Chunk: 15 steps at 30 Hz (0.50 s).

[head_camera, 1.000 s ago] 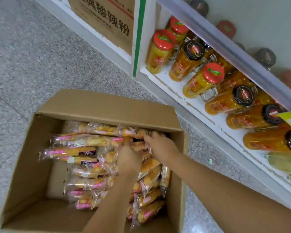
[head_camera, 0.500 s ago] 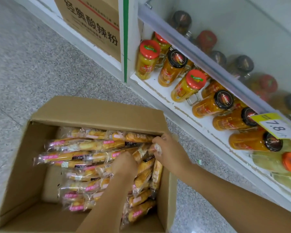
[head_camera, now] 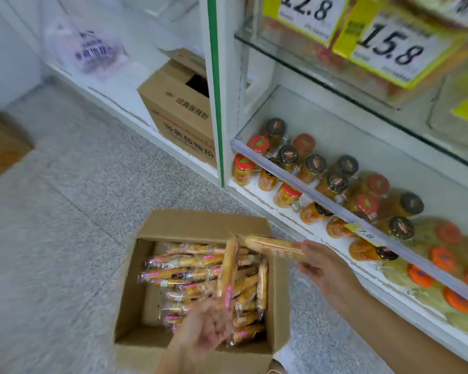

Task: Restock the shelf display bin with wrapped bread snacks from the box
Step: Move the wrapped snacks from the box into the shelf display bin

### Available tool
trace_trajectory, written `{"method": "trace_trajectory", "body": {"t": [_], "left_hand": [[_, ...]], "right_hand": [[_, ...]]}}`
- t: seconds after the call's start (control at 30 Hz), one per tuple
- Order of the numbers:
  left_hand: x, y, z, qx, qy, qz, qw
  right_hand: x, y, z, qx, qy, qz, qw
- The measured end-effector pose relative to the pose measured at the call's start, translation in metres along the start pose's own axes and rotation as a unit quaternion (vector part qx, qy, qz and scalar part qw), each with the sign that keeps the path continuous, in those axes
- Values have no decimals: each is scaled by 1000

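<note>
The left hand (head_camera: 208, 327) grips an upright snack (head_camera: 227, 268) over the box (head_camera: 200, 222); the right hand (head_camera: 322, 268) pinches a level snack (head_camera: 273, 245) just past its rim. Carry both with a light hold, so the bread is not crushed. A moment earlier both hands were down inside the box.

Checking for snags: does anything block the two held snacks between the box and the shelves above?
Nothing visible does. The left hand holds one snack upright over the box; the right hand holds another snack past its right rim, with open air toward the shelving. The display bin itself cannot be made out.
</note>
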State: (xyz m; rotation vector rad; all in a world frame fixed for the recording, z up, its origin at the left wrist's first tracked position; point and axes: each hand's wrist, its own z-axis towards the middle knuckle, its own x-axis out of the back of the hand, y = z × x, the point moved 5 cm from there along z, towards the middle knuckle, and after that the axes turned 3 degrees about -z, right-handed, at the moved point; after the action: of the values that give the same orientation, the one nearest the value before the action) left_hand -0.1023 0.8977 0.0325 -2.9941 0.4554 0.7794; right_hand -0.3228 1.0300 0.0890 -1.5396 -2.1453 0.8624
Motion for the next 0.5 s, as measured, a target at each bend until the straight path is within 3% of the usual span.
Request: {"method": "trace_trajectory", "body": {"t": [0.17,0.33,0.5], "left_hand": [[-65,16,-89,-57,-76,117,989],[-135,22,-178,-103,-143,92,980],[-189,18,-243,-140,-118,119,976]], "right_hand": [[-14,-66,-81,23,-68,57,996],[-19,-122,-177,49,-136,87,986],[-24,-162,-254,139,-133,-47,980]]}}
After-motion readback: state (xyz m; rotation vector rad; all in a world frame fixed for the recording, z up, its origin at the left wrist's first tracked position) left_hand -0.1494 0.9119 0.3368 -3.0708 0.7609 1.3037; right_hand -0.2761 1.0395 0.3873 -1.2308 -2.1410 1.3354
